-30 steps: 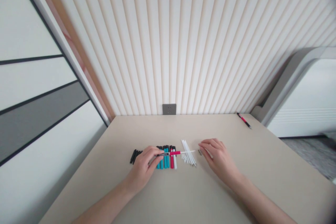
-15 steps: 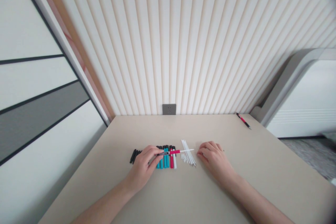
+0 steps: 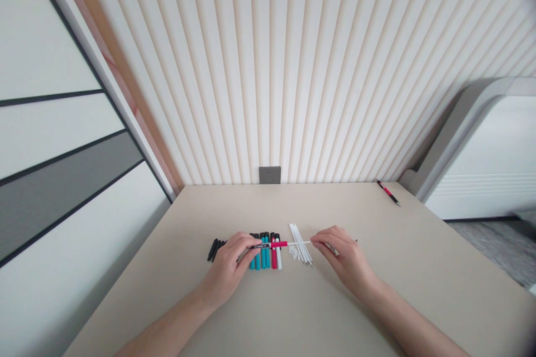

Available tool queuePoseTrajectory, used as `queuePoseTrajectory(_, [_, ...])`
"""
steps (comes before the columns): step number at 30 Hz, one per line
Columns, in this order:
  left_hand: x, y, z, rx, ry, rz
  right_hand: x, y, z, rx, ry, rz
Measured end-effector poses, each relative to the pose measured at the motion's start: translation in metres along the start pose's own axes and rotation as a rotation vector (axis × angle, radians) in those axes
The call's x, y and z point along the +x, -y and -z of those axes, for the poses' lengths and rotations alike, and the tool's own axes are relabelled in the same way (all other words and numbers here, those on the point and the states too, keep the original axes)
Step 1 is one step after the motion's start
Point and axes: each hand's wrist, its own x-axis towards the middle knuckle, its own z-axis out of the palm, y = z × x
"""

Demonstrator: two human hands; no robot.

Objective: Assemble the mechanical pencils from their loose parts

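Observation:
My left hand pinches a black and red pen barrel held level. A thin white refill sticks out of its right end. My right hand has thumb and fingertips pressed together at the refill's tip; what small thing they may hold is hidden. Under and beside the left hand lie turquoise barrels, a red barrel and a white barrel. Between the hands is a bundle of white refills, with short white pieces beside it. Black grips lie at the left, partly covered.
A red and black pen lies at the table's back right. The beige table meets a ribbed wall with a grey socket. A white panel stands at the left, a white bed-like frame at the right.
My right hand dipped to the table where a small dark piece lay, then rose and moved left to the refill's tip. My left hand stays in place with the pen barrel.

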Motion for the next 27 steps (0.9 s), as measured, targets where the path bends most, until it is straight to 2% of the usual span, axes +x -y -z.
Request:
queuePoseTrajectory(20, [0.0019, -0.001, 0.0004, 0.013, -0.019, -0.019, 0.0002, 0.0043, -0.0001, -0.001, 0.011, -0.019])
queuePoseTrajectory(27, [0.002, -0.0018, -0.0006, 0.018, -0.006, -0.062, 0.0004, 0.0058, 0.0002, 0.01, 0.021, 0.033])
